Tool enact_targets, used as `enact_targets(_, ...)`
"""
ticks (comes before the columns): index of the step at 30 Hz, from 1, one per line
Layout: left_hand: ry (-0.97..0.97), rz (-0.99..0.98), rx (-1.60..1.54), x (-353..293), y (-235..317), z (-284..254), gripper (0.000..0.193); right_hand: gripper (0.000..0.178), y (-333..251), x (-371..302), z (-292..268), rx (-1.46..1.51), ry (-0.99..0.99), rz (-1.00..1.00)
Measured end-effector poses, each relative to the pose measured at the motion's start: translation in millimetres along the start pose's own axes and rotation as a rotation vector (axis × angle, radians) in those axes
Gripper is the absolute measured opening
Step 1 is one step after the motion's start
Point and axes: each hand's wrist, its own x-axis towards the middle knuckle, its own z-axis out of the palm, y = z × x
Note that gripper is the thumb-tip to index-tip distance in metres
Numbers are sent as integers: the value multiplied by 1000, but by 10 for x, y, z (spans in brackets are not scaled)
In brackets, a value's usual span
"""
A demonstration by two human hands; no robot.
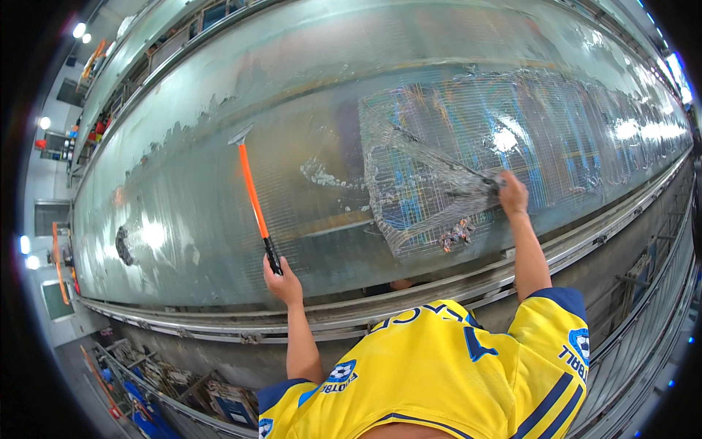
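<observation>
My left hand (284,283) is closed around the black grip of a long scraper (253,192) with an orange shaft. Its flat metal head points away from me and rests on or just above the glassy surface. My right hand (513,194) clutches a bunched part of a shiny clear plastic film (439,172). Folds run from that fist to the film's left edge, which looks partly lifted. The rest of the film lies spread to the right over a fine-lined, multicoloured area. A small crumpled shiny scrap (456,234) sits near the film's front edge.
A long greenish glass-like surface (183,241) stretches across in front of me, bordered by a metal rail (336,320). Toward its left end there is a dark ragged patch (123,246). Railings (651,307) and racks with boards (234,402) stand below and behind.
</observation>
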Motion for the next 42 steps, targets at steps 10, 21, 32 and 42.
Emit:
enact_targets(10, -468, -595, -601, 178, 512, -526, 31, 61, 348, 853, -165, 226, -197, 56)
enact_targets(21, -628, -562, -369, -1185, 808, -2447, 41, 72, -2904, -870, 209, 396, -327, -663)
enact_targets(32, -845, -336, -163, -1311, 1187, -3745, 36, 43, -3477, -1953, 318, 673, -525, -1130)
enact_targets(42, -857, 58, 65, -644, 2427, -3304, 25, 48, -3273, -1658, 541, 782, -135, -836)
